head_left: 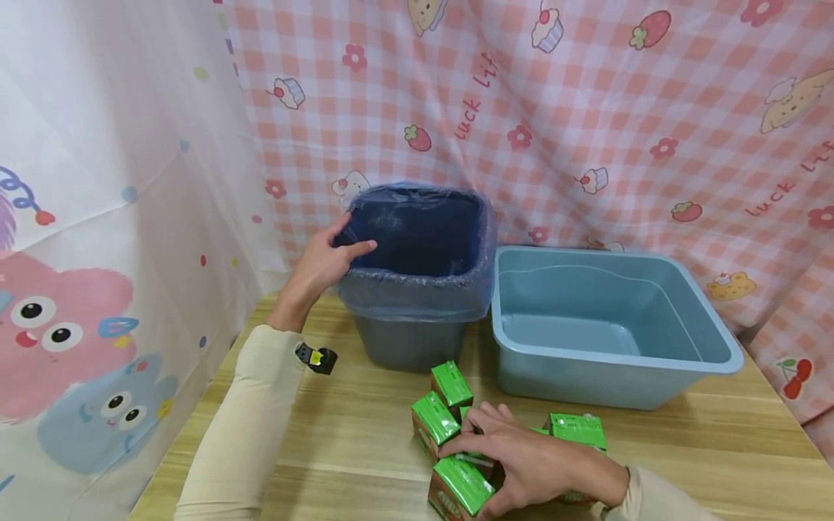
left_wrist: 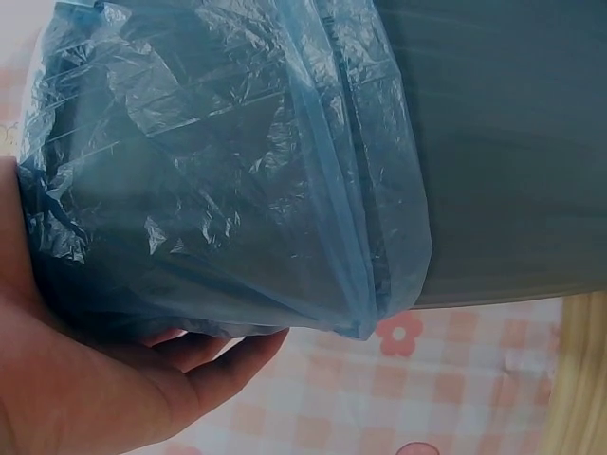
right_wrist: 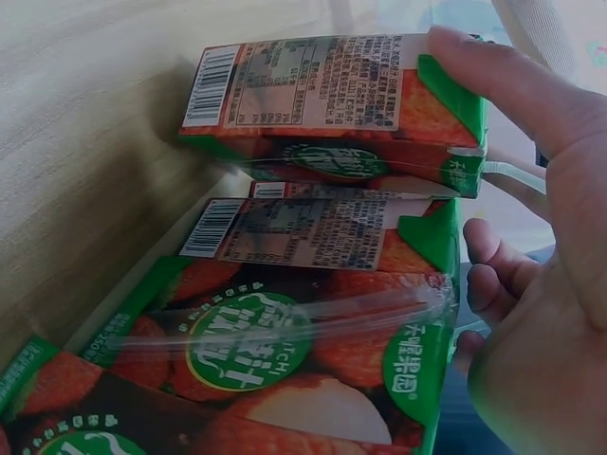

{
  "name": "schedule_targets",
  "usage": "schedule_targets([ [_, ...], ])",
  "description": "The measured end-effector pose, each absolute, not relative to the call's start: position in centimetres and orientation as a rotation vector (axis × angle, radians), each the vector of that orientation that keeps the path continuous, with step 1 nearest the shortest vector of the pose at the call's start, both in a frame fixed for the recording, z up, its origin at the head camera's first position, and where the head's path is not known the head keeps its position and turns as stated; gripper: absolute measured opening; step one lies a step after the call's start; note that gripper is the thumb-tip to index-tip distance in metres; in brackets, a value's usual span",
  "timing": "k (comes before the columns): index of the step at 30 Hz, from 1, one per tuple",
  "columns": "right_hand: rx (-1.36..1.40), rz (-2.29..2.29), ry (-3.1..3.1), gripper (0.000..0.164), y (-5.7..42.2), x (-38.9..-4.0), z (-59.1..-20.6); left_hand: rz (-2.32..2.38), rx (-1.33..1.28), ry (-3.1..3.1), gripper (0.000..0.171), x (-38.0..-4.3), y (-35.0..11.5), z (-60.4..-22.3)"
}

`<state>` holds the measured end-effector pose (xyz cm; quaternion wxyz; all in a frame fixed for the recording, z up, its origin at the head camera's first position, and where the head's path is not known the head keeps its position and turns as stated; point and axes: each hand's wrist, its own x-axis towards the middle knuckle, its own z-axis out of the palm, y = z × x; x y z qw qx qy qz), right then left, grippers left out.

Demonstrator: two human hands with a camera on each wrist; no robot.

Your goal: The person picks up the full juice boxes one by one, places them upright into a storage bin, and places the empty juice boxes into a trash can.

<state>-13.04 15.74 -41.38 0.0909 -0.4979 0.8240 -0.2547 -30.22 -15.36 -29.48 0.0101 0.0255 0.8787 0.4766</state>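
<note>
At the rim of a grey trash bin [head_left: 410,340] lined with a blue plastic bag [head_left: 417,297], my left hand [head_left: 326,257] holds the left side. Its thumb lies over the opening, while the left wrist view shows curled fingers against the bag outside. My right hand [head_left: 528,452] pinches a lychee juice box [head_left: 464,485], green on top, between thumb and index finger. In the right wrist view, that box [right_wrist: 313,90] stands beside other juice boxes [right_wrist: 313,351], with a clear plastic strip across one. Two more cartons [head_left: 443,398] stand just beyond the fingers; the right hand partly hides others.
A light blue plastic tub [head_left: 606,376] sits right of the bin on the wooden table [head_left: 352,434]. Another green-topped juice box [head_left: 578,430] is beyond the right wrist. Printed curtains [head_left: 554,94] hang behind the table and along its left.
</note>
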Motion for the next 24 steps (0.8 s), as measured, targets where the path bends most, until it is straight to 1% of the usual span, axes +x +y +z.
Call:
schedule_targets([
  [6,-1.430,-0.792,2.426,0.070,15.8,-13.2,-40.9,1.477,0.080,2.754,0.084,-30.3,-15.3,-29.4],
  [15,-1.488,-0.786,2.435,0.069,15.6,-13.5,-39.9,1.493,0.079,2.751,0.084,-30.2,-15.2,-29.5],
  [24,-1.492,-0.858,2.385,0.068,15.7,-14.2,-37.1,1.482,0.054,2.764,0.084,-30.2,-15.3,-29.5],
])
